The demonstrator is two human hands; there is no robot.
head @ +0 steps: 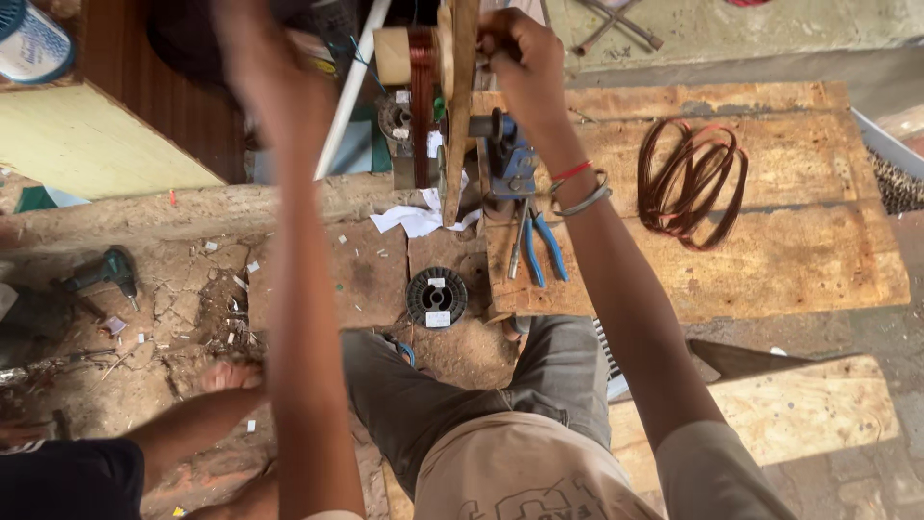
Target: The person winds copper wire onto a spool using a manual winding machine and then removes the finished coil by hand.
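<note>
Fingers of the right hand (520,53) were curled shut round a handle beside the wooden former (460,96), near the top middle of the frame. That former stood on edge, fixed to a small winder (500,159) at the bench's (770,279) left end, with copper wire (422,67) wound beside it. The left hand (255,58), at the upper left, was blurred; whether its fingers were open or closed could not be told.

The wire looked thin and springy, likely to kink or slip off if let slack, so it seemed best guided lightly, while the stiff former could be gripped firmly by its edges. A finished coil (691,178) lay loose on the bench at right, probably floppy and best lifted with the whole bundle supported. Blue pliers (541,248) rested just below the winder. A wire spool (436,296) sat on the ground below, and a drill (101,273) lay at left. Another person's foot (229,376) showed at lower left.
</note>
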